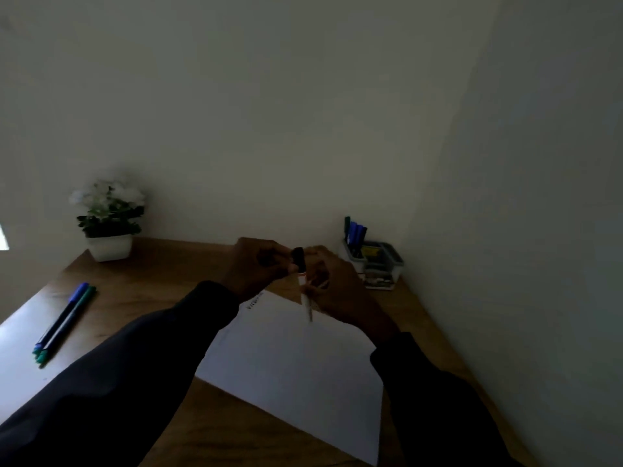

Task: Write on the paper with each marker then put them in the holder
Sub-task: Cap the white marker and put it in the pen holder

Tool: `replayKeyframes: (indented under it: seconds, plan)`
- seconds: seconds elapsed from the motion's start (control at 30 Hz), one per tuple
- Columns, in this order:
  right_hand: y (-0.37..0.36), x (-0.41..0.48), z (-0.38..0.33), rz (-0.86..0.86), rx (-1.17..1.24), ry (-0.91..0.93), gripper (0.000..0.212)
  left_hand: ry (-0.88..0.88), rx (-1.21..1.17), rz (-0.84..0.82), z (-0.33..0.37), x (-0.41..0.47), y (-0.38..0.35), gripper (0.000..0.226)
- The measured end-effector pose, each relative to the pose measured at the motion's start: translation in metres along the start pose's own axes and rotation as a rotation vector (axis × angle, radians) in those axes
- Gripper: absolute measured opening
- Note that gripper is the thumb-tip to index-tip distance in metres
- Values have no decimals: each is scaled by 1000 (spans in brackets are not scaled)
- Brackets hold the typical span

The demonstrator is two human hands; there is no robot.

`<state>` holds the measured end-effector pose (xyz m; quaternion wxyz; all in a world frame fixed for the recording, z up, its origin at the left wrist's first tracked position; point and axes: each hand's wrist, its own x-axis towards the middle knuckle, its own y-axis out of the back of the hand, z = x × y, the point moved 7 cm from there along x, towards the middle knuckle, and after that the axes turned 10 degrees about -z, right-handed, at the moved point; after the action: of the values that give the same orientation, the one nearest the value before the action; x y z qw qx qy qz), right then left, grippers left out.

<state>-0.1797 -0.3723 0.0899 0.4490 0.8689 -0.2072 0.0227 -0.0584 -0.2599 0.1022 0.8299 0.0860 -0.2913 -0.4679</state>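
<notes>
The fingers [273,261] of the left hand [256,267] are curled round a dark cap [298,259], which sits between the two hands. The right hand [340,291] has its fingers closed on a marker [308,306] whose pale body slants down toward the near side; it is blurred, so the exact grip cannot be told. Both hands are raised together over the far end of the paper [293,369], a white sheet lying on the table [151,274] with a short line of writing [254,302] at its far left corner. Dark sleeves cover both arms. The holder [382,262], a clear box, stands at the far right by the wall, with upright markers [355,232] in its left part. Two loose markers [64,323], one blue-capped and one green, lie side by side and touching on the left. A potted plant [108,217] with white flowers stands at the far left.
</notes>
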Motion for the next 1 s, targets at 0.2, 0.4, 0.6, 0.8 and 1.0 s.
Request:
replayKeyframes:
  seconds: [0.2,0.4,0.6,0.8,1.0]
  plan:
    - [61,8,38,274,-33,23,76,6,45,12,-15,2,11,15]
    - [131,9,76,560,-77,-8,62,61,84,-10,-29,-6,21,11]
    - [133,31,87,570,-65,-4,55,87,89,-26,-38,-5,18,12]
    - [121,54,93,556,-173,-19,52,99,103,-40,-43,-5,17,14]
    - [106,66,120,475,-227,-160,61,140,113,-22,-50,-9,23,11]
